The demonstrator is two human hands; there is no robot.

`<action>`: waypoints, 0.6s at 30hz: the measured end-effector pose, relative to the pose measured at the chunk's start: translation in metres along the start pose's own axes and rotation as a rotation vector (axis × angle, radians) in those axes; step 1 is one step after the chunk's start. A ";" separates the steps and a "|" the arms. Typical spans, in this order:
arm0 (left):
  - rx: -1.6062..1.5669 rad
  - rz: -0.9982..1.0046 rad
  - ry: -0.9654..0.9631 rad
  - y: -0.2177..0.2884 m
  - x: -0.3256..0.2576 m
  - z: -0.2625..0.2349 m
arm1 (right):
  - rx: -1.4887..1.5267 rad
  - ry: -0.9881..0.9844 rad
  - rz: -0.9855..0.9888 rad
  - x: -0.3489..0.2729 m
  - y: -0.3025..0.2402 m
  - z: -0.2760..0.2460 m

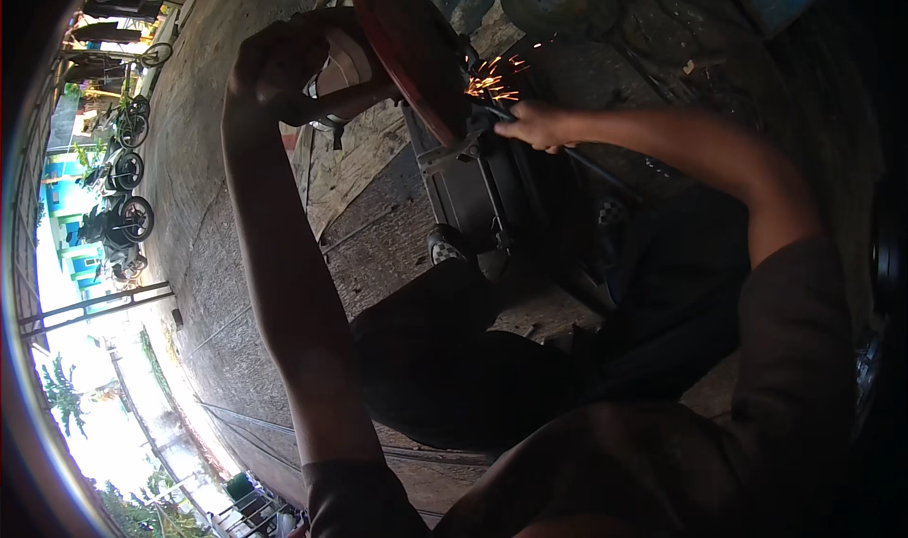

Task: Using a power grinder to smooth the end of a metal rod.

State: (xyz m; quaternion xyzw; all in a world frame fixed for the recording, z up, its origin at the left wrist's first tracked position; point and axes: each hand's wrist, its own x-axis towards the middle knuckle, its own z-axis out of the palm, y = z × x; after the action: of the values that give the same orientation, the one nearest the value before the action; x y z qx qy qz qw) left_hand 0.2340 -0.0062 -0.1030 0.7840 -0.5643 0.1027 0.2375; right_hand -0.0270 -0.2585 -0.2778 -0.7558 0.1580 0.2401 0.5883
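A cut-off saw with a large reddish round guard (416, 55) stands on the floor ahead of me. My left hand (284, 65) is closed at the saw's handle, left of the guard; shadow hides most of its fingers. Orange sparks (492, 79) fly just right of the guard. Close to them, my right hand (537, 126) is closed around a thin dark metal rod (596, 171), which runs down to the right from my fist. The saw's metal base (463, 193) lies below the guard. Where the rod meets the blade is hidden.
A checkered shoe (446, 245) of mine touches the base's near end; another shoe (612, 213) stands to the right. A round metal plate (558, 0) lies beyond the sparks. Several motorbikes (128, 218) are parked far left, on the bright side. Concrete floor (218, 282) stretches left.
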 end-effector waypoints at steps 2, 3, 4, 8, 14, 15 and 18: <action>0.229 0.338 0.030 0.007 0.002 -0.006 | -0.091 -0.146 0.086 -0.021 -0.018 0.002; 0.463 0.673 0.065 0.010 0.004 -0.009 | -0.090 -0.145 0.090 -0.013 -0.009 0.006; 0.455 0.687 0.079 0.014 0.015 -0.008 | -0.137 -0.089 0.060 -0.008 0.004 0.006; 0.295 0.679 0.093 -0.004 0.009 -0.008 | -0.154 -0.085 0.013 -0.008 -0.006 0.007; -0.207 0.474 -0.050 0.002 0.014 0.000 | -0.178 -0.063 0.035 -0.008 -0.012 0.004; -0.164 0.554 -0.081 0.001 0.015 -0.003 | -0.157 -0.068 0.021 -0.004 -0.010 0.004; -0.226 0.257 -0.153 -0.035 -0.003 -0.017 | -0.141 -0.085 -0.008 -0.003 -0.022 0.013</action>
State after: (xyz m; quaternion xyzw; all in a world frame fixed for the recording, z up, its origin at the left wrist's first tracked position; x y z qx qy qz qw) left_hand 0.2674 0.0136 -0.0990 0.6791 -0.6843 0.0083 0.2656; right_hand -0.0204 -0.2401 -0.2603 -0.7850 0.1129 0.2801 0.5408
